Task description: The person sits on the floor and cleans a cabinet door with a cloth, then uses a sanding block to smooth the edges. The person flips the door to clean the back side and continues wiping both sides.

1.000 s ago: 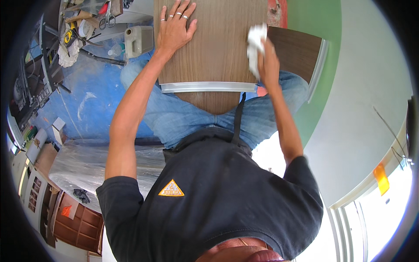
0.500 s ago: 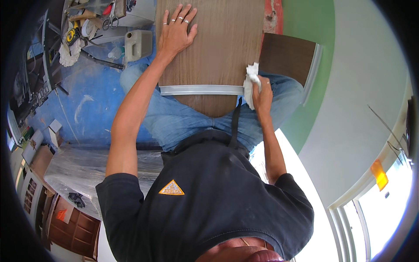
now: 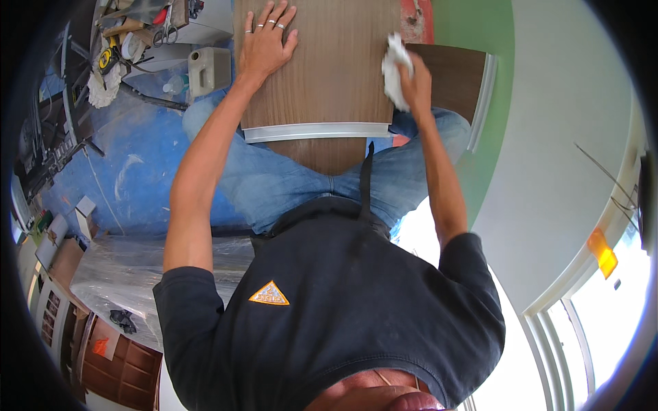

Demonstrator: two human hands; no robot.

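A brown wood-grain panel lies in front of me above my knees, with a silver metal strip along its near edge. Flat on the panel's left side rests my left hand, fingers spread and rings on several of them. At the panel's right edge my right hand grips a crumpled white cloth, pressing it against that edge. Part of the cloth is hidden behind the fingers.
Another brown panel with a metal edge is at the right, by the green and white wall. To the left stand a beige jug, scissors and a yellow tape measure. Clear plastic sheeting covers something behind.
My right hand has slid the cloth away from me along the panel's right edge, off the near corner. The left hand stays flat on the panel. The view has shifted slightly.
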